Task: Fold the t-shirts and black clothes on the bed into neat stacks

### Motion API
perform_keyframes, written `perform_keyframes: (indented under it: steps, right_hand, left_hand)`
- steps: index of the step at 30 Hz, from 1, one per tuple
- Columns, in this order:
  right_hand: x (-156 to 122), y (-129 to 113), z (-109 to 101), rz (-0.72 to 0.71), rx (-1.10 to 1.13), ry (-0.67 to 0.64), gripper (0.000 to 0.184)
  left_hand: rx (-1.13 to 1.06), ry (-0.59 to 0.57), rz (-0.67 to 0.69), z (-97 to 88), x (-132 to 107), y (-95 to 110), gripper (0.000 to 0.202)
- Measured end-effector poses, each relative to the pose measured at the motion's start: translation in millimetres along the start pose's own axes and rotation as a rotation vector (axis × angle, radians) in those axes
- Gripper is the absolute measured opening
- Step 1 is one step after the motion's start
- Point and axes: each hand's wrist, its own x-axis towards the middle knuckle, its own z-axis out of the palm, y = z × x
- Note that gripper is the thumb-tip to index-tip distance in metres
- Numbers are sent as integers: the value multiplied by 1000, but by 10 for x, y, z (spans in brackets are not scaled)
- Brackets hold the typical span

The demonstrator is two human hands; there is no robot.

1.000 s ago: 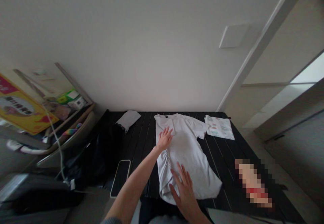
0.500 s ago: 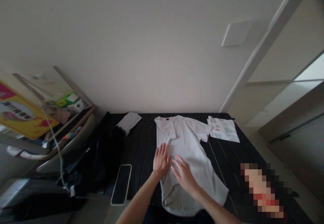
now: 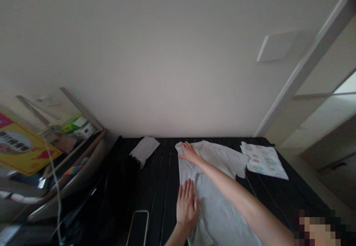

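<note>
A light grey T-shirt [image 3: 222, 198] lies spread on the black slatted table [image 3: 162, 201], its neck end toward the wall. One side of it is folded inward along the left edge. My left hand [image 3: 187, 203] rests flat on that left edge, fingers stretched out and pointing away from me. My right hand [image 3: 189, 152] reaches across the shirt to its upper left corner near the collar, with the fingers spread on the cloth. The right forearm covers part of the shirt's middle, and its lower end runs out of the picture.
A small folded grey cloth [image 3: 145, 150] lies at the back left, a phone [image 3: 138, 229] at the front left. Right of the shirt is a patterned white packet [image 3: 264, 159]. A dark bag-like heap [image 3: 102, 198] and a cart with boxes [image 3: 80, 127] stand at the left.
My right hand has moved from the middle of the shirt up to its collar corner. My left hand stays on the left edge. The view has tilted upward.
</note>
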Motion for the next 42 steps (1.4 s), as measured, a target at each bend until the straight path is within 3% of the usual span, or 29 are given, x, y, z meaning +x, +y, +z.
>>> perform_keyframes:
  steps: [6,9,13,17,21,25,29,34,38,42]
  right_hand:
    - [525,-98,133,66,-34,-114,33]
    - [685,5,90,135,-43,-112,32]
    - [666,169,33,238,-103,-133,32]
    - [647,281,-100,268,-155,-191,31]
    - [815,358,-326,227,-190,-228,31]
    - [880,455,-491,184,-224,-193,31]
    - [587,674,-544,266,-291,-80,35]
    - [-138,1123,-563,491,-384,26,32]
    - [-706,1483,-669,613,-417,28,36]
    - [-1077,1736,-895,654,-389,-33,37]
  left_hand:
    - [-22,-11,5,44,14,-65,61]
    - [-17,-18,-6,67,20,-94,62]
    - [-15,-19,-35,74,31,-104,64]
    - [-31,-48,-42,40,45,-90,65]
    - [-54,-75,-46,-15,58,-67,67]
    - [-74,-69,-37,-47,63,-55,69]
    - [-78,-70,-13,-51,60,-65,70]
    - [-71,-81,5,-65,58,-56,71]
    - [-56,-73,-7,-85,68,-11,69]
    - [-51,-62,3,-112,71,33,68]
